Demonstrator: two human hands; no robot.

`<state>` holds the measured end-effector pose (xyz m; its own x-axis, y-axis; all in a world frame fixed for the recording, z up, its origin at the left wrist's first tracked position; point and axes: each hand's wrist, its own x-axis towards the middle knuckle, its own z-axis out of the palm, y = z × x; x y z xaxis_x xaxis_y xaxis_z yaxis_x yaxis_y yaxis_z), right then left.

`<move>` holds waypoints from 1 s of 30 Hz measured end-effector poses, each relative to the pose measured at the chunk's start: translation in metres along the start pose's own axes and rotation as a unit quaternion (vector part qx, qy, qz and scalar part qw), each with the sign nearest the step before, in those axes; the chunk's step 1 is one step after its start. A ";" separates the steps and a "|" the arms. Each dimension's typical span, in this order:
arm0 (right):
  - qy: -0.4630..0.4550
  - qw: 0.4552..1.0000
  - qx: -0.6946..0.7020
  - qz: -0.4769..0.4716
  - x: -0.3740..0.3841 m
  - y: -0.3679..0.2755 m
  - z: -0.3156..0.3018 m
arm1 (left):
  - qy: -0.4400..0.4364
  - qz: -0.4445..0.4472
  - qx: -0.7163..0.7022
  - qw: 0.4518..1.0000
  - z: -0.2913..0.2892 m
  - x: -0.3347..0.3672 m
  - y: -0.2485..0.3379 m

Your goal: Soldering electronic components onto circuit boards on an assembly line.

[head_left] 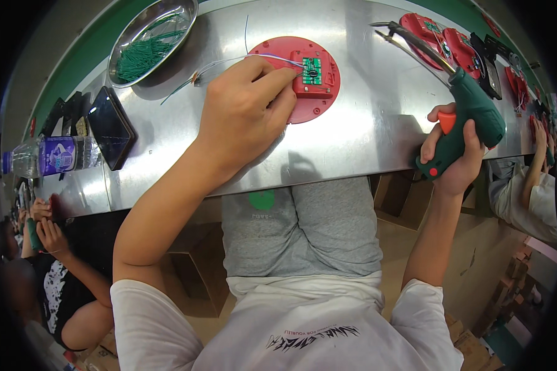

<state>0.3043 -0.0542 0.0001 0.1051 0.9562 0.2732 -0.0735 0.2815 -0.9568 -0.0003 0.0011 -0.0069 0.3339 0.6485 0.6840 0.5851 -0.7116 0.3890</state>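
My left hand (pixel 247 102) is closed in a pinch at the left edge of a small green circuit board (pixel 312 62), apparently on a thin wire; the fingers partly hide it. The board sits in the raised housing of a round red plastic base (pixel 319 105), which lies on the metal table. White and purple wires (pixel 229 60) run from the board leftward behind my hand, where green wire ends stick out. In my right hand (pixel 461 154) is a green soldering gun (pixel 476 114) with a red trigger. Its metal tip points up and left, away from the board.
A steel bowl (pixel 116 68) of green wires stands back left. Nearer lie a dark phone (pixel 110 127) and a plastic bottle (pixel 59 155). More red bases (pixel 422 26) sit at the back right. Co-workers' hands (pixel 54 238) show at the far left and far right.
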 end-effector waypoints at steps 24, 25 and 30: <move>0.239 0.960 0.147 -0.001 0.006 -0.006 0.004 | -0.178 0.109 0.119 0.971 0.065 0.156 -0.065; 0.256 0.954 0.158 0.004 0.008 -0.009 0.005 | -0.059 0.126 0.193 0.971 0.080 0.172 -0.090; 0.292 0.941 0.170 0.024 0.007 -0.003 0.006 | -0.073 -0.268 0.364 0.889 0.086 0.227 -0.181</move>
<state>0.2997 -0.0475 0.0059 0.6131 0.7893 0.0346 -0.3946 0.3439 -0.8521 0.0328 0.3003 0.0245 -0.0764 0.9077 0.4127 0.9946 0.0400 0.0960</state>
